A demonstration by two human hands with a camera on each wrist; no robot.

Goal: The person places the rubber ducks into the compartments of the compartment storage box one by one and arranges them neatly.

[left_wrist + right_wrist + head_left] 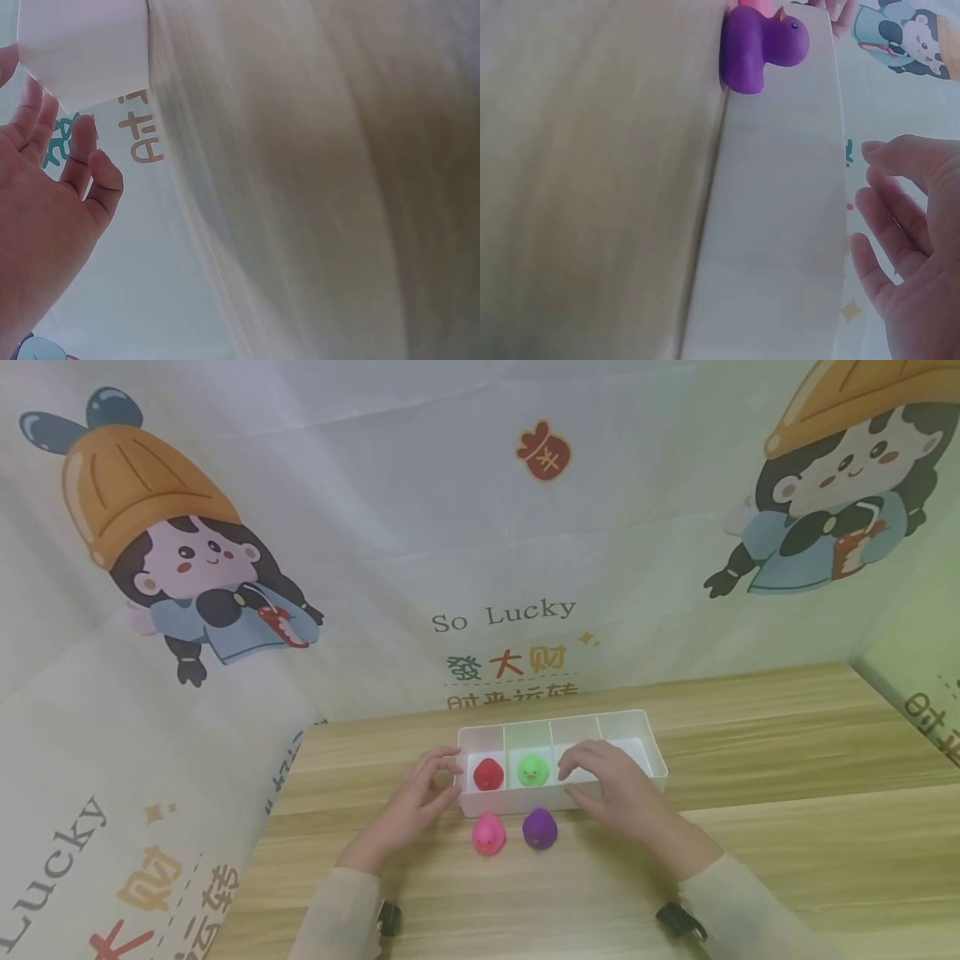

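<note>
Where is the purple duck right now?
In the head view the purple duck sits on the wooden table just in front of the white tray, right beside the pink duck and near the right hand.

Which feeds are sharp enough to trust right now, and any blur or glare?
Head view: sharp, evenly lit, no glare on the white tray. Left wrist view: table smeared by blur. Right wrist view: table soft, purple duck clear.
</note>
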